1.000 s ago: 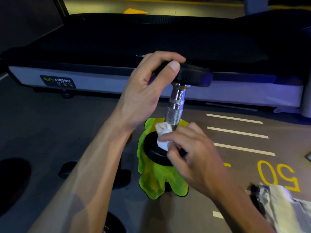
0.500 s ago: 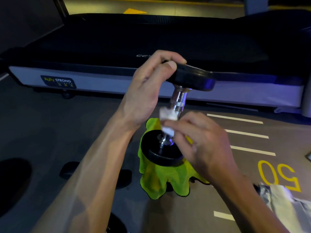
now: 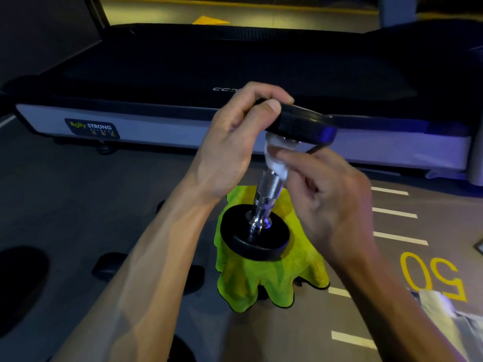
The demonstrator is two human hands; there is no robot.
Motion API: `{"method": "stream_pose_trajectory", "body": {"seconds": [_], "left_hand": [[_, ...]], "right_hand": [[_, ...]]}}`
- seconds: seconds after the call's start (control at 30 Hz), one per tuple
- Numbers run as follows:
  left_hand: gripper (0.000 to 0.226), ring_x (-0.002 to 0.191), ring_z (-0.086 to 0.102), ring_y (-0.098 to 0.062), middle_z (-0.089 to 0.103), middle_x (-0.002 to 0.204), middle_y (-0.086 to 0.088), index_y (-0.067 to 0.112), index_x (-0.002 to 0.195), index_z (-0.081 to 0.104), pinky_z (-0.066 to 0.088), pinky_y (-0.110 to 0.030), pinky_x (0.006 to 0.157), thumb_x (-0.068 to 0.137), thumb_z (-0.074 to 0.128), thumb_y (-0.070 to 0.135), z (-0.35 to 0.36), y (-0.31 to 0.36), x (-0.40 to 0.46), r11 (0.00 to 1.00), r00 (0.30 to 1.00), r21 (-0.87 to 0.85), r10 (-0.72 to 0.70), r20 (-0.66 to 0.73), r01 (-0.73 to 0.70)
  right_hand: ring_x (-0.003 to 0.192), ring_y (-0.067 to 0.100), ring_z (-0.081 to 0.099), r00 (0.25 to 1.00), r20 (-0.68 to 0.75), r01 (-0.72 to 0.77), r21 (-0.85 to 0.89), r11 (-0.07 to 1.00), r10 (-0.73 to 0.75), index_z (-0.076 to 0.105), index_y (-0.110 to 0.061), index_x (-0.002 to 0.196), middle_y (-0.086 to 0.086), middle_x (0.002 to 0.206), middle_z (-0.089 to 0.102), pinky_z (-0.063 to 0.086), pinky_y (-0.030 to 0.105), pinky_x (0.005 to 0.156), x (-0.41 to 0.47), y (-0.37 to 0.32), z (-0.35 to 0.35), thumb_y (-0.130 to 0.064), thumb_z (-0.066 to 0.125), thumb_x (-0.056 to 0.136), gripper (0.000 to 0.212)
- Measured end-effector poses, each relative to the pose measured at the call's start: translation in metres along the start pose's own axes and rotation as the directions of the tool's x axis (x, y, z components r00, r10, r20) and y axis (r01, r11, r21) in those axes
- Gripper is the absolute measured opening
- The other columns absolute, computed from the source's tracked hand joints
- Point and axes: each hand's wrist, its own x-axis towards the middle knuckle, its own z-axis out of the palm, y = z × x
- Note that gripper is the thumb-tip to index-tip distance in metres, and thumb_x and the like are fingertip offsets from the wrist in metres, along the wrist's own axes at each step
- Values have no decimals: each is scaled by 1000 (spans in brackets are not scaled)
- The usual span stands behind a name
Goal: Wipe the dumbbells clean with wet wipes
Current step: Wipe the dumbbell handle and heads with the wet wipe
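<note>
Left hand [image 3: 230,150] is forming the upper grip: thumb and curled fingers are clamping the rim of the top black plate [image 3: 303,126] of the dumbbell [image 3: 269,186]. Right hand [image 3: 332,202] is forming the second grip: fingertips are pinching a crumpled white wet wipe [image 3: 275,159] against the top of the chrome handle, just under the top plate. Part of the wipe is lying hidden behind the fingers.

Dumbbell is standing nearly upright, leaning slightly with the top end to the right. Its bottom black plate [image 3: 254,237] is resting on a bright yellow-green cloth [image 3: 271,278] that is lying on the grey floor [image 3: 78,205]. Knurled middle of the handle is showing bare between the wipe and the bottom plate.

Surroundings: a treadmill [image 3: 235,74] with a black belt and a pale side rail is sitting across the far side of the scene; a label on the rail at left is reading "BODY STRONG". White stripes and a yellow "50" [image 3: 433,280] are marking the floor at right. A crinkled silvery packet [image 3: 454,325] is lying at the near right corner. Dark round shapes are lying on the floor at near left; lighting is too dim to tell what they are.
</note>
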Motion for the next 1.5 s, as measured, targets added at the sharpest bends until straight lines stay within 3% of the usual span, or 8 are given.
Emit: {"method": "stream_pose_trajectory", "body": {"seconds": [0.2,0.4,0.5,0.77,0.9,1.1,1.37,1.5], "left_hand": [[22,91,56,4,62,103,3,9,112,65,41,-9,84,103,46,15,0,-1,1,1000,1000,-5,12,-9,-12],[23,97,59,1,64,105,1,9,113,65,43,-13,88,104,46,17,1,-1,1,1000,1000,0,13,-5,-13],[21,95,57,0,63,102,3,13,112,65,43,-12,87,104,46,18,-1,-2,3,1000,1000,-14,3,-8,-3],[23,105,60,-16,65,110,-15,13,110,67,47,-32,99,102,47,22,8,-4,9,1000,1000,-13,-13,-17,13],[20,90,57,0,61,101,-3,10,110,65,44,-13,85,107,46,13,5,-4,10,999,1000,-31,-15,-26,14],[22,94,57,-3,62,100,3,10,111,66,44,-15,86,104,46,19,5,-3,5,999,1000,-33,-5,-31,4],[21,85,59,7,64,93,13,16,105,64,43,-7,80,108,43,11,-3,-2,0,997,997,-71,-30,-67,25],[21,96,59,3,66,102,16,24,104,66,44,-14,87,102,45,23,-7,-4,1,996,997,-86,-42,-69,36]], "right_hand": [[72,12,61,981,192,-32,68,997,18,80,-31,115,-8,88,64,47,24,61,-43,-8,11,-21,56,94,33],[70,8,50,999,-28,-28,36,999,29,76,-20,124,-1,87,61,39,23,64,0,-1,3,-12,59,98,31],[69,0,38,997,71,-42,37,998,39,77,-23,123,-11,83,47,29,13,62,-25,-6,10,-8,62,94,35],[67,10,47,993,-95,-71,17,997,72,76,-20,124,-1,85,60,37,28,61,-2,1,7,-14,56,101,31],[67,3,39,994,9,-107,9,994,107,73,-26,130,-15,82,41,29,20,59,-35,-6,14,-10,59,98,38],[73,13,56,994,-96,-58,-10,998,57,73,-22,128,-2,98,65,42,28,64,-6,-4,7,-9,57,101,34],[80,22,66,980,185,97,-106,990,-76,72,-35,126,-9,103,69,49,31,58,-50,-4,10,-11,63,92,43],[73,21,64,990,107,104,-93,990,-94,73,-33,128,-5,103,66,46,28,53,-16,4,3,-7,64,93,44]]}}
